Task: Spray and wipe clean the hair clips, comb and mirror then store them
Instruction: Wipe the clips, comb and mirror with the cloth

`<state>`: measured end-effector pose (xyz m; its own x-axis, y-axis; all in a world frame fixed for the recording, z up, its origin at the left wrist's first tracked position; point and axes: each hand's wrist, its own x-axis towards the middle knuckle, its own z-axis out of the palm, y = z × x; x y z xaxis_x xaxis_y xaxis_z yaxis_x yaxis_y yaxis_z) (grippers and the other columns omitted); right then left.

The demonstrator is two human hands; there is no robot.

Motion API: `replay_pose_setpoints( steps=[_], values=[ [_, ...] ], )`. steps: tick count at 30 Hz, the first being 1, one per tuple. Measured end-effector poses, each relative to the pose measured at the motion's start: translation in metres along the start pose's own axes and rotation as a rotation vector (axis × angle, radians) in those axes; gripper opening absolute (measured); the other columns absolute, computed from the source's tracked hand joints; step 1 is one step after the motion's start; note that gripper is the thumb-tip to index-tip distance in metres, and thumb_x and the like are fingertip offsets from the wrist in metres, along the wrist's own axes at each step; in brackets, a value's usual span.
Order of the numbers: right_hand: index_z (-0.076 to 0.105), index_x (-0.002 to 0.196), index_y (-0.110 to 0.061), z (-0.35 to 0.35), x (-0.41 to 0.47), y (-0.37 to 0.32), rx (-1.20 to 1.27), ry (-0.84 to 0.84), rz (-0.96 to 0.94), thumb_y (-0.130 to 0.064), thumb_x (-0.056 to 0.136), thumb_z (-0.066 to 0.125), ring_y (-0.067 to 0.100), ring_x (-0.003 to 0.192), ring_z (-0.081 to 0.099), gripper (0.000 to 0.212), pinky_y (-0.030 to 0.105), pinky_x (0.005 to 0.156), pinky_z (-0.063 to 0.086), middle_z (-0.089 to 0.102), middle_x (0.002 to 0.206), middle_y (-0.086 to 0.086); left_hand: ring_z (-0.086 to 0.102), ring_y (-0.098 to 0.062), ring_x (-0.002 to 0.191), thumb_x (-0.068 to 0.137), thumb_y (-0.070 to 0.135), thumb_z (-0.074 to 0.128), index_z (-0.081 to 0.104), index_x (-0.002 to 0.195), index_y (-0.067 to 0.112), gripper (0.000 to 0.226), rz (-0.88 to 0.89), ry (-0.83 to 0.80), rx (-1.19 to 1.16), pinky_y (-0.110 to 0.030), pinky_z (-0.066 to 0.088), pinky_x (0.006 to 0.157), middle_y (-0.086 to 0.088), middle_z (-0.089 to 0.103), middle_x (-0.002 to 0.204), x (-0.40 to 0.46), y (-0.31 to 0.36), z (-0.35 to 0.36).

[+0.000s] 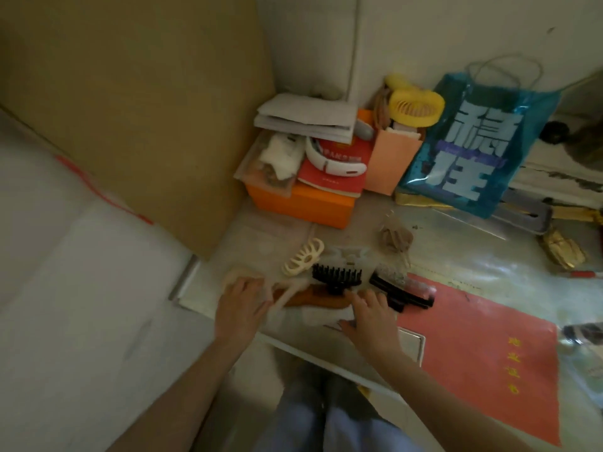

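Observation:
On the table near its front edge lie a cream claw clip, a black claw clip and a long black clip. An orange-brown comb lies between my hands. My left hand grips a pale clip whose prongs stick out to the right; the picture is blurred there. My right hand rests with relaxed fingers on a white cloth or paper, just below the black claw clip. No mirror can be made out.
An orange box piled with a red book, papers and a white neck device stands behind. A blue bag, a yellow fan and a peach bag stand at the back. A pink sheet lies right. A cardboard panel leans left.

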<state>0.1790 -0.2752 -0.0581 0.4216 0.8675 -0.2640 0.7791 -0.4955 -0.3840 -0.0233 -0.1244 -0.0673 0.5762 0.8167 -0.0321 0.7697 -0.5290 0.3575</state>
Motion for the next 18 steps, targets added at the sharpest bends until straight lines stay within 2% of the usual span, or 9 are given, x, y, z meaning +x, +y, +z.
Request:
replay_pose_setpoints(
  steps=[2, 5, 10, 12, 14, 18],
  values=[
    [0.037, 0.142, -0.024, 0.004, 0.008, -0.024, -0.048, -0.047, -0.037, -0.043, 0.089, 0.057, 0.024, 0.125, 0.037, 0.060, 0.035, 0.103, 0.033, 0.040, 0.136, 0.001, 0.060, -0.032, 0.074, 0.072, 0.028, 0.078, 0.069, 0.100, 0.011, 0.034, 0.007, -0.024, 0.110, -0.034, 0.049, 0.061, -0.011, 0.065, 0.096, 0.000, -0.027, -0.004],
    [0.036, 0.140, -0.028, 0.010, 0.020, -0.053, -0.066, -0.074, -0.058, -0.043, 0.091, 0.053, 0.021, 0.126, 0.033, 0.054, 0.034, 0.106, 0.029, 0.036, 0.139, -0.002, 0.062, -0.032, 0.071, 0.068, 0.029, 0.082, 0.071, 0.090, 0.012, 0.030, 0.011, -0.096, 0.218, -0.035, 0.052, 0.059, -0.012, 0.068, 0.092, 0.009, -0.049, -0.002],
    [0.038, 0.138, -0.027, 0.027, 0.034, -0.089, -0.119, -0.094, 0.037, -0.042, 0.091, 0.053, 0.021, 0.123, 0.037, 0.052, 0.033, 0.104, 0.030, 0.038, 0.139, -0.001, 0.057, -0.018, 0.094, 0.089, 0.041, 0.055, 0.067, 0.100, 0.025, 0.023, -0.025, -0.203, 0.178, -0.029, 0.040, 0.079, 0.003, 0.061, 0.110, 0.032, -0.057, 0.012],
    [0.040, 0.137, -0.027, 0.034, 0.037, -0.099, -0.109, -0.077, 0.080, -0.043, 0.090, 0.054, 0.022, 0.121, 0.039, 0.052, 0.033, 0.103, 0.031, 0.040, 0.138, -0.001, 0.059, -0.017, 0.096, 0.088, 0.036, 0.058, 0.069, 0.102, 0.028, 0.019, -0.065, -0.182, 0.078, -0.028, 0.041, 0.082, 0.004, 0.061, 0.114, 0.040, -0.062, 0.012],
    [0.042, 0.136, -0.026, 0.041, 0.037, -0.108, -0.077, -0.042, 0.121, -0.043, 0.089, 0.056, 0.022, 0.117, 0.041, 0.052, 0.032, 0.099, 0.034, 0.043, 0.134, 0.000, 0.062, -0.019, 0.092, 0.087, 0.032, 0.062, 0.071, 0.099, 0.023, 0.017, -0.097, -0.170, -0.081, -0.030, 0.047, 0.079, 0.001, 0.065, 0.108, 0.046, -0.069, 0.007],
    [0.047, 0.135, -0.025, 0.044, 0.036, -0.126, 0.072, 0.031, 0.225, -0.042, 0.086, 0.061, 0.021, 0.109, 0.044, 0.053, 0.030, 0.094, 0.037, 0.049, 0.127, 0.000, 0.061, -0.015, 0.080, 0.091, 0.026, 0.058, 0.062, 0.094, 0.016, 0.011, -0.155, -0.314, -0.497, -0.030, 0.049, 0.070, 0.001, 0.065, 0.087, 0.058, -0.077, -0.017]
  ],
)
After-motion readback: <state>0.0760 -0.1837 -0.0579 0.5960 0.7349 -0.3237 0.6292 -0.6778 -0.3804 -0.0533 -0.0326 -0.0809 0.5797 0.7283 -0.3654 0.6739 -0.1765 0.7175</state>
